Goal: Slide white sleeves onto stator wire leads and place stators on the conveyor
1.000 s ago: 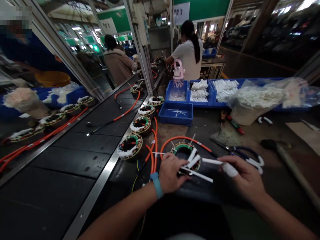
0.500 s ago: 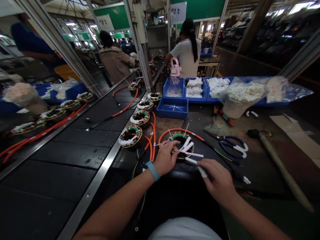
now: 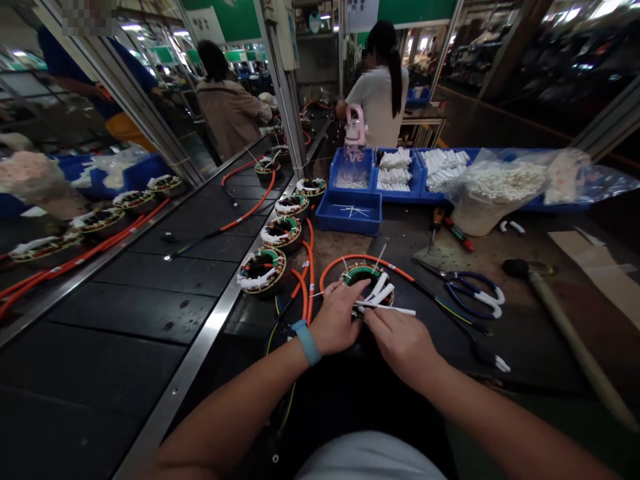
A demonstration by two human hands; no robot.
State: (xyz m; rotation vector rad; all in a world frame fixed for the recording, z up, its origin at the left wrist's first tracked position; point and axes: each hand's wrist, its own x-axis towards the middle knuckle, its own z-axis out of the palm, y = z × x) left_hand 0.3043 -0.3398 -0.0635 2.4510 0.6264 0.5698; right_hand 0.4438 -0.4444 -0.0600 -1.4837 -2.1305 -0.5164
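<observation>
A ring-shaped motor stator (image 3: 361, 269) with a green inner ring and wound wires lies on the bench in front of me. Several white sleeves (image 3: 383, 295) stick out from its near right side, one of them pointing level to the right. My left hand (image 3: 341, 316) grips the stator's near left rim, index finger reaching over the ring. Pinched at the near rim, just beside the left fingers, is my right hand (image 3: 403, 339); the white sleeve in its fingertips is mostly hidden. An orange cable (image 3: 373, 257) curves round behind the stator.
Several more stators (image 3: 261, 272) line the conveyor's edge (image 3: 220, 313) at left. Behind stand blue bins (image 3: 350, 217) of white sleeves and a bag of white pieces (image 3: 493, 190). Pliers (image 3: 473, 293), a screwdriver (image 3: 436, 223) and a hammer (image 3: 565, 320) lie right. Co-workers are further back.
My right hand has moved left and up with the white sleeve, from right of the stator to its near rim beside my left hand. The left hand stays at the rim.
</observation>
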